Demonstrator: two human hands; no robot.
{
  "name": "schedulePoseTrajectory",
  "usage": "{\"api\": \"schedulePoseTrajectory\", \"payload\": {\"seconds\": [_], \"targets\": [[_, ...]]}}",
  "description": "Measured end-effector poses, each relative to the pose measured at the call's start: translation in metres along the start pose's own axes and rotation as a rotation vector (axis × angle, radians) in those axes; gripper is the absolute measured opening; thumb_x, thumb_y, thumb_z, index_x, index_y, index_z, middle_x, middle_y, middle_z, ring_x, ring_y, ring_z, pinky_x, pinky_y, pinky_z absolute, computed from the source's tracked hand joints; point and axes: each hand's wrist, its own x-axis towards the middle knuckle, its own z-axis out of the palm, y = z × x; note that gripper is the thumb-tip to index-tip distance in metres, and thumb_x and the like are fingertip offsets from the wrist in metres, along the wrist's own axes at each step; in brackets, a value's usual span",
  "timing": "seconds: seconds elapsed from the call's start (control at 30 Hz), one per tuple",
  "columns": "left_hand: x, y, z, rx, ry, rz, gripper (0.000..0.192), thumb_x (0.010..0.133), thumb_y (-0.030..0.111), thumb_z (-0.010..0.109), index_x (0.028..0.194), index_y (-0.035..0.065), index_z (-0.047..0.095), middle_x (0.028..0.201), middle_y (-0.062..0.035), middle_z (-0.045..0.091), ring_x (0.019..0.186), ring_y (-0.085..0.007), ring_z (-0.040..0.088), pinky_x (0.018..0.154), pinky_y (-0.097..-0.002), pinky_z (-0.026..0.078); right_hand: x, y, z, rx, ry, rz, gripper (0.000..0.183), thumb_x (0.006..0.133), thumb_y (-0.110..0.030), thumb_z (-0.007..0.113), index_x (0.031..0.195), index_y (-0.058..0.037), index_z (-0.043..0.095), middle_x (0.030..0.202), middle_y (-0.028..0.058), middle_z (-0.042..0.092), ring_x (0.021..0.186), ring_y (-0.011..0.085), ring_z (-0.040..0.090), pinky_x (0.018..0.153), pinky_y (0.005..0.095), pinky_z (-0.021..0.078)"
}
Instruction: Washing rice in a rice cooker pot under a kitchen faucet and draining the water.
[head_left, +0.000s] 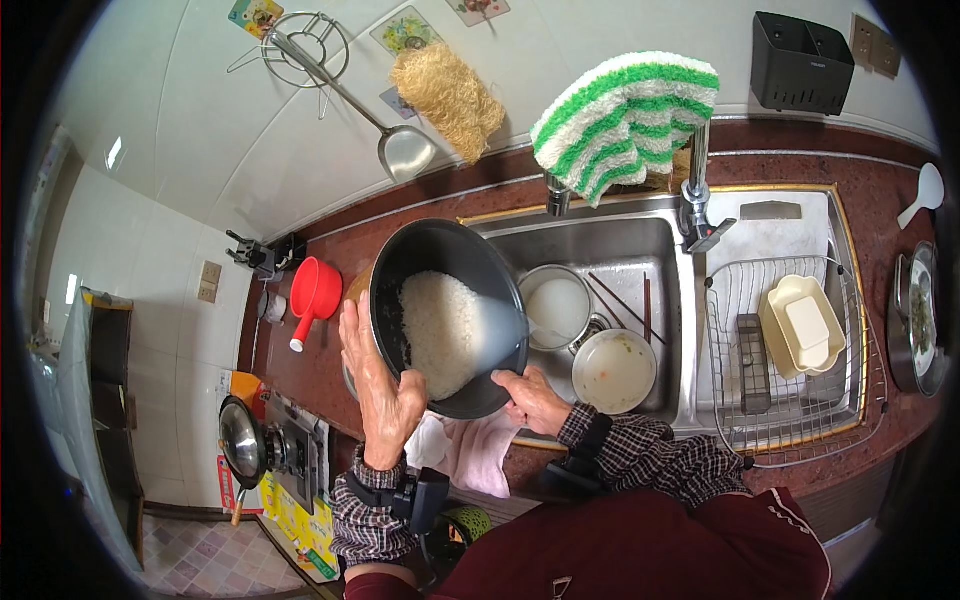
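Note:
A dark inner pot (450, 259) is tilted toward the sink, with white rice (435, 330) in it and cloudy water (499, 334) gathered at its lower right side. My left hand (386, 390) braces the pot's left outer wall, fingers spread along it. The rim at the lower right is gripped by my right hand (538, 397), thumb on top. A thin stream of water runs off the rim into a metal pot (523, 289) of whitish liquid in the sink. Beside that stands a pale bowl (613, 371) of cloudy liquid with small bits in it.
Brown chopsticks (647, 307) lie in the steel sink (667, 300). A towel-draped faucet (696, 202) rises behind it. To the right is a wire dish rack (720, 352) with a cream container (784, 360). A red ladle (319, 289) sits left; a wok (241, 442) stands beyond.

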Motion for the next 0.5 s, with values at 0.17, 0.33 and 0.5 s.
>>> {"api": "schedulePoseTrajectory", "payload": {"seconds": [0.17,0.33,0.5], "targets": [[0.003,-0.004,0.001,-0.042,0.011,0.026,0.080,0.052,0.009,0.042,0.130,-0.0004,0.027,0.131,-0.0265,0.025,0.127,-0.0395,0.014,0.103,-0.0447,0.010,-0.001,-0.001,0.000,0.014,0.025,-0.008,0.038,0.079,-0.023,0.056,0.090,-0.0044,0.026,0.066,0.0088,0.038,0.044,0.0082,0.034,0.033,0.0212,0.0260],[0.008,-0.023,0.001,-0.197,0.013,-0.005,0.077,0.050,0.008,0.042,0.126,-0.0018,0.031,0.125,-0.0228,0.034,0.122,-0.0364,0.026,0.102,-0.0384,0.018,-0.013,-0.008,0.009,0.021,0.097,-0.022,0.036,0.078,-0.022,0.057,0.088,-0.0038,0.028,0.065,0.0084,0.040,0.044,0.0090,0.036,0.032,0.0223,0.0262],[0.011,-0.025,0.007,-0.338,0.005,-0.041,0.077,0.049,0.006,0.041,0.126,-0.0016,0.032,0.119,-0.0179,0.040,0.115,-0.0296,0.036,0.098,-0.0337,0.025,-0.018,-0.015,0.008,0.031,0.159,-0.084,0.033,0.077,-0.019,0.057,0.086,-0.0026,0.030,0.062,0.0075,0.039,0.043,0.0093,0.036,0.032,0.0229,0.0254]]}}
